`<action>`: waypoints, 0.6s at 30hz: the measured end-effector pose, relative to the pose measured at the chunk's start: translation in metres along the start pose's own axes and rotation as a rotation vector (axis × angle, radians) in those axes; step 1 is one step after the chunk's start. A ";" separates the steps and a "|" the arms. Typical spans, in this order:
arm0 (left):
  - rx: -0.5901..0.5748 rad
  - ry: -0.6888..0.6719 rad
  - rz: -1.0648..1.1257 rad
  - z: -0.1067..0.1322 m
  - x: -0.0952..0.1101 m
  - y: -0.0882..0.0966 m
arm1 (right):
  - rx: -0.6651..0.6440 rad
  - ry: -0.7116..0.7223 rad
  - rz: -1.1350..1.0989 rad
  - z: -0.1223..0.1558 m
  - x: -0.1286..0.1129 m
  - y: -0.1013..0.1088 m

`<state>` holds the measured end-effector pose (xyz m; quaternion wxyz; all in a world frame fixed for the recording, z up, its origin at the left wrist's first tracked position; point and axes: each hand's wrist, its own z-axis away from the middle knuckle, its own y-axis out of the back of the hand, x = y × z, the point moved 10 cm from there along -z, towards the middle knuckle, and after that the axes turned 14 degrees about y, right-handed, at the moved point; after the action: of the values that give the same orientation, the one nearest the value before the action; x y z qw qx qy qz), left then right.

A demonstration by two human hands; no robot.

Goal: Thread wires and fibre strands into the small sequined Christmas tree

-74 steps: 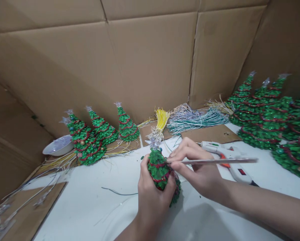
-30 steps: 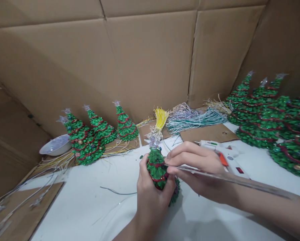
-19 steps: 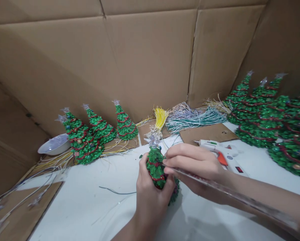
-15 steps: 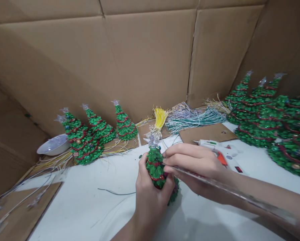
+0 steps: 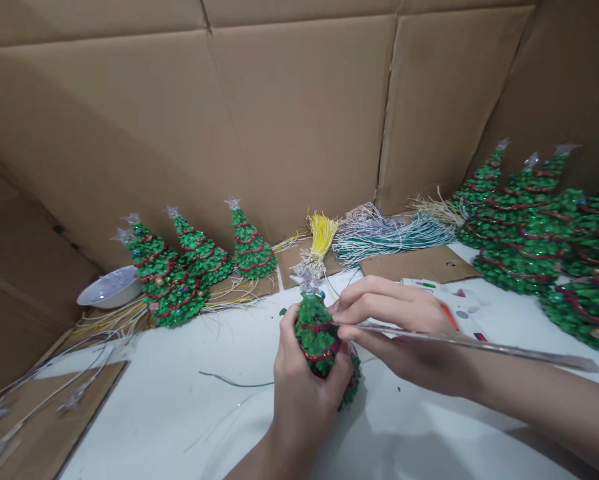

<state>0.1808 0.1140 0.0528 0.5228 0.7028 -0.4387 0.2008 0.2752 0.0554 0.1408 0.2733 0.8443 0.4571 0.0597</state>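
From the head camera: my left hand (image 5: 299, 380) is wrapped round the small green tree (image 5: 315, 331), fingers closed on its lower half, thumb on the left flank. The tree stands upright at the near middle of the white table (image 5: 179, 400), with its clear star on top and red garland rings showing above my knuckles.

My right hand (image 5: 399, 327) comes in from the right, fingers pinched narrow on a long thin silvery tool (image 5: 479, 345). The tool's tip is touching the tree's right side, level with a garland ring, and its long tail runs off to the right over my forearm.

Just behind my right hand lies the white glue gun (image 5: 457, 308), partly hidden by my fingers, on the table near a flat cardboard piece (image 5: 419, 265).

Far left, a cluster of finished trees (image 5: 179, 280) stands beside a white bowl (image 5: 110, 288). Far middle, a yellow wire bundle (image 5: 322, 239) lies next to a green-and-white wire bundle (image 5: 389, 233). On the right, more trees (image 5: 539, 233) lie piled together. A cardboard wall (image 5: 299, 120) closes in the back.
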 end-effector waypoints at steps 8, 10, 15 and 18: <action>-0.012 0.002 -0.001 0.000 -0.002 -0.002 | 0.004 0.039 0.030 0.000 -0.005 0.000; -0.007 -0.005 -0.003 0.000 -0.002 -0.002 | 0.018 0.050 0.037 0.000 -0.006 -0.001; -0.004 0.005 0.008 -0.001 -0.002 -0.002 | 0.029 -0.013 0.040 0.004 -0.002 -0.005; -0.007 0.010 0.022 -0.001 -0.001 -0.003 | 0.078 -0.160 -0.047 0.010 0.012 -0.006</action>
<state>0.1823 0.1158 0.0507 0.5252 0.6952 -0.4443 0.2085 0.2813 0.0638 0.1278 0.2773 0.8454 0.4552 -0.0323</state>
